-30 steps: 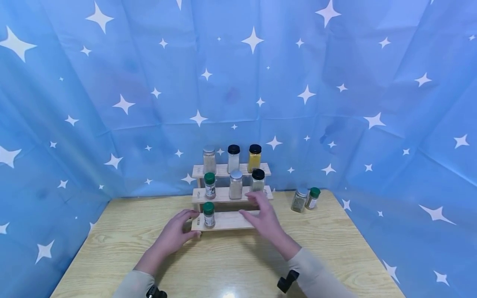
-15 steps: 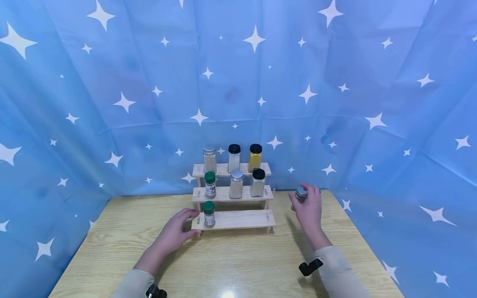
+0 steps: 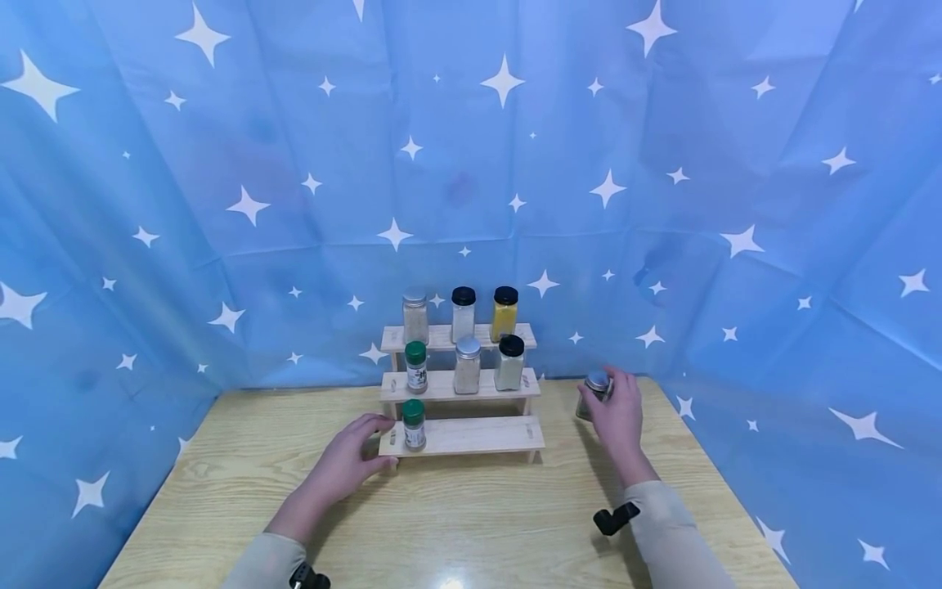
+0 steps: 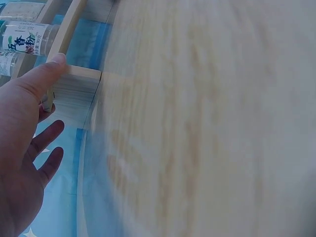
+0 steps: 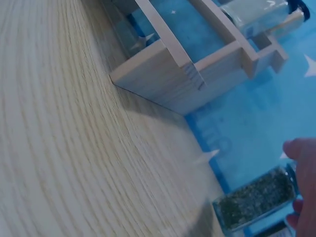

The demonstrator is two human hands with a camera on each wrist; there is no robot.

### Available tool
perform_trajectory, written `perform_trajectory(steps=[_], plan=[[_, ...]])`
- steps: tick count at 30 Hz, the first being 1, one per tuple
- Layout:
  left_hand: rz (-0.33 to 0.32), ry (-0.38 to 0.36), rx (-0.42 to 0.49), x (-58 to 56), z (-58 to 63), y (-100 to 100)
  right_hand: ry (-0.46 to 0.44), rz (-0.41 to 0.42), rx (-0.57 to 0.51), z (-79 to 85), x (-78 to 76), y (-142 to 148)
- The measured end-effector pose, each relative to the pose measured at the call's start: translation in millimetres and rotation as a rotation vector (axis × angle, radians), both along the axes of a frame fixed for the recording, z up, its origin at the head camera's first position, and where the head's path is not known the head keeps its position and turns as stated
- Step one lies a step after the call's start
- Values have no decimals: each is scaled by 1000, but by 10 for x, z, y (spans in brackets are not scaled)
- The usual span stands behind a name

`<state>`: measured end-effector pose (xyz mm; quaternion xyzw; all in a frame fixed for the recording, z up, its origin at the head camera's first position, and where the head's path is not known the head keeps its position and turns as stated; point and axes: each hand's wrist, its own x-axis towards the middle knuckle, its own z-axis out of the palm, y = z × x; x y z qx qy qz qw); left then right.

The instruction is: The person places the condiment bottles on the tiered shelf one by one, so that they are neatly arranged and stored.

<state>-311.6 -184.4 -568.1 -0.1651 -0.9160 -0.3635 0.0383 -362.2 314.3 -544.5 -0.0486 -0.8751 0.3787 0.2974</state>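
A three-step wooden spice rack (image 3: 471, 435) stands on the table. My left hand (image 3: 346, 462) grips the left end of its lowest shelf; in the left wrist view the thumb (image 4: 47, 74) lies on the shelf's front edge. Over at the right, my right hand (image 3: 620, 413) has its fingers and thumb around the top of a glass spice jar (image 3: 585, 409) with a silver lid. Dark green flakes fill this jar (image 5: 256, 200) in the right wrist view. A second jar (image 5: 276, 231) shows partly beside it, hidden by the hand in the head view.
One green-lidded jar (image 3: 414, 425) stands at the left of the lowest shelf. On the middle shelf are a green-lidded jar (image 3: 416, 368), a silver-lidded jar (image 3: 467, 368) and a black-lidded jar (image 3: 509, 364). The top shelf (image 3: 441, 335) bears three more. A starry blue curtain (image 3: 471, 164) hangs behind.
My right hand has moved right from the rack's middle shelf to the silver-lidded jar, reaching it about half a second ago. The left hand has stayed at the rack's end.
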Motion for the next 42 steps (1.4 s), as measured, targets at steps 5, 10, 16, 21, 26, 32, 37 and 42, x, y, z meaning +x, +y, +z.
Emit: perform_trajectory(steps=[5, 10, 16, 21, 26, 32, 37, 42], plan=[[-1, -2, 5, 9, 0, 1, -35, 34, 24, -39, -27, 54], [0, -9, 3, 13, -2, -1, -65, 61, 57, -93, -26, 85], [0, -6, -1, 10, 0, -12, -29, 70, 40, -119, -10, 91], [0, -11, -4, 13, 6, -15, -16, 97, -9, -149, 3, 61], [3, -13, 0, 20, 9, -11, -55, 190, -89, -201, 0, -9], [-2, -16, -3, 15, 3, 1, -111, 239, -171, -268, -3, -70], [-1, -13, 0, 7, 3, 4, -95, 248, -205, -262, 42, -75], [-5, -12, -1, 2, -4, -4, -73, 271, -206, -209, 121, -94]])
